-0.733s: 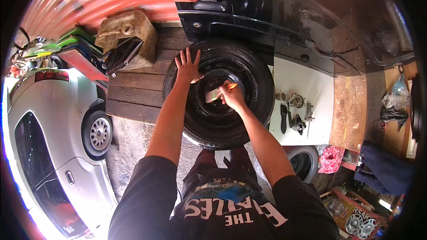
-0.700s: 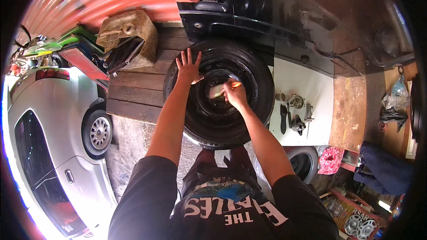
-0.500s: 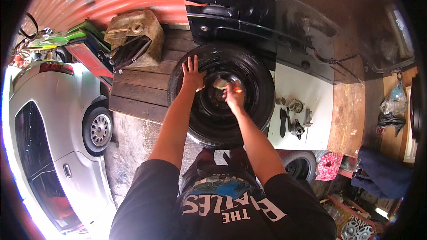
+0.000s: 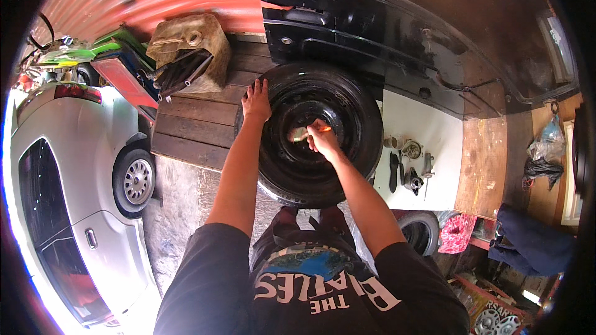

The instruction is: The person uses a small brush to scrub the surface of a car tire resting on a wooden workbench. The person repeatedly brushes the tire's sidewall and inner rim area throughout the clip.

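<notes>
A black tyre on a black steel rim stands upright in front of me against a dark car body. My left hand lies flat on the tyre's upper left sidewall, fingers spread. My right hand is closed around a small paintbrush with an orange handle; its pale bristles touch the centre of the rim. My legs and black printed shirt fill the lower middle of the view.
A white board to the right carries several small metal parts. Wooden planks and a tan canister lie to the left. A silver car stands far left, a second wheel lower right.
The view has shifted slightly. My right hand has moved the brush a little across the rim's centre. My left hand stays pressed on the tyre.
</notes>
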Tool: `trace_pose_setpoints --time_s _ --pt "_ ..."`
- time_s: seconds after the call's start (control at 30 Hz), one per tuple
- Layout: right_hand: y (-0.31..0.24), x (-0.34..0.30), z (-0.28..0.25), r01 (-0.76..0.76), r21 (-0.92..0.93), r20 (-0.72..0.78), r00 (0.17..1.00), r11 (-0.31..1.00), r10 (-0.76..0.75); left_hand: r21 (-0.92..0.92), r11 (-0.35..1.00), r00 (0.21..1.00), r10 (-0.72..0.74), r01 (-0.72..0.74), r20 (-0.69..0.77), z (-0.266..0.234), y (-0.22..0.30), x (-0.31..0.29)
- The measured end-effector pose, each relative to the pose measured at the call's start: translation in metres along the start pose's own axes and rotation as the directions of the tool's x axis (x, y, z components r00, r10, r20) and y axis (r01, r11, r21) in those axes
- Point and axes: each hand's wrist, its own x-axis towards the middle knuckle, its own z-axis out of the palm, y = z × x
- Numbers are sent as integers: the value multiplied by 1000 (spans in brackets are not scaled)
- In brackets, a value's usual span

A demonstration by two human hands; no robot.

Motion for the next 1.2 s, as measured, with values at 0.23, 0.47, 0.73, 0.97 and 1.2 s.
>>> trace_pose_setpoints --time_s 0.23,0.47,0.73,0.97,1.2 --pt "-33 22 -24 238 62 -296 932 969 -209 40 999 990 26 -31 136 -5 -15 16" --pt "-53 13 15 357 -579 199 934 733 -297 34 999 972 -3 -5 235 -7 -20 23" --pt "-90 18 -53 589 -808 534 745 17 -400 54 998 958 -37 22 286 -24 -1 14" --pt "-54 -35 -90 518 -810 339 796 276 -501 -8 1000 964 -15 18 266 -19 -2 16" --pt "-80 -39 -71 436 -832 167 786 343 -595 -4 999 953 -46 50 300 -22 -7 15"
